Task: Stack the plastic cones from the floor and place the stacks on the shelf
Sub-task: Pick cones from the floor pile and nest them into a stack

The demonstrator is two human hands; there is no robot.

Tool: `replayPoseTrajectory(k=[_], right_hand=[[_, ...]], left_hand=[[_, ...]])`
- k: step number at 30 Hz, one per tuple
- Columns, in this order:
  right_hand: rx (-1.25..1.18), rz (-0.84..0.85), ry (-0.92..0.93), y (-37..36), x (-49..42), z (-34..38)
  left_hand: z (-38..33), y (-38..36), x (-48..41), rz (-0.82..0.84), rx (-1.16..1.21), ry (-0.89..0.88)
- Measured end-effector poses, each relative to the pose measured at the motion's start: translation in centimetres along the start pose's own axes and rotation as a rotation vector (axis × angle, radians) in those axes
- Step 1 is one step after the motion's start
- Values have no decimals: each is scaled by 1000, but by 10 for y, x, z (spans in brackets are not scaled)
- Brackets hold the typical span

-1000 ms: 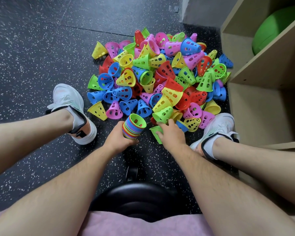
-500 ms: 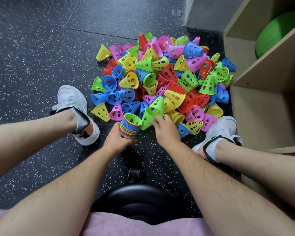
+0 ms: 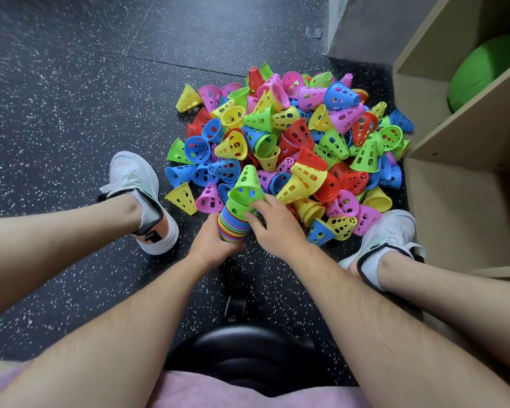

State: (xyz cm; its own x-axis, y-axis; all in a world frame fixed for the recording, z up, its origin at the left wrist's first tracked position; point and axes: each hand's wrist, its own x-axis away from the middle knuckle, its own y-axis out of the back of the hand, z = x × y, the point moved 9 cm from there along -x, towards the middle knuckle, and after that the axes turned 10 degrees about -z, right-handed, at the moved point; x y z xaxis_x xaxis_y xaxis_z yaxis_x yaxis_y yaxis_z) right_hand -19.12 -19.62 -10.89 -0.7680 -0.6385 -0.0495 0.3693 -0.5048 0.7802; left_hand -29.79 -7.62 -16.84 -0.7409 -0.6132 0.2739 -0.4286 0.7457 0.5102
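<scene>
Fingers (image 3: 255,206) press a perforated green cone (image 3: 246,187) onto the multicoloured stack (image 3: 231,226).

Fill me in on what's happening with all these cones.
A seated person is gathering loose plastic cones into a stack. The left hand grips the multicoloured stack low over the floor, and the right hand is fitting a green cone onto its top. A large pile of loose cones still lies on the dark floor in front. The wooden shelf at right holds something green and round, but no cone stacks that can be seen.
</scene>
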Motion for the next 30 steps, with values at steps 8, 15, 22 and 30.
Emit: replayPoseTrajectory(k=[8,15,22,30], right_hand=[[-40,8,-98,9,2,-5],[0,-202,-111,29,-9,-17],[-67,-156,-127,19,-10,-17],[-152,-32,-105,6,-5,-12]], left_hand=[[-5,5,2,-15,35,-13],[0,4,1,-9,32,3],[-4,0,2,11,54,-30],[-2,-7,-5,42,44,-60]])
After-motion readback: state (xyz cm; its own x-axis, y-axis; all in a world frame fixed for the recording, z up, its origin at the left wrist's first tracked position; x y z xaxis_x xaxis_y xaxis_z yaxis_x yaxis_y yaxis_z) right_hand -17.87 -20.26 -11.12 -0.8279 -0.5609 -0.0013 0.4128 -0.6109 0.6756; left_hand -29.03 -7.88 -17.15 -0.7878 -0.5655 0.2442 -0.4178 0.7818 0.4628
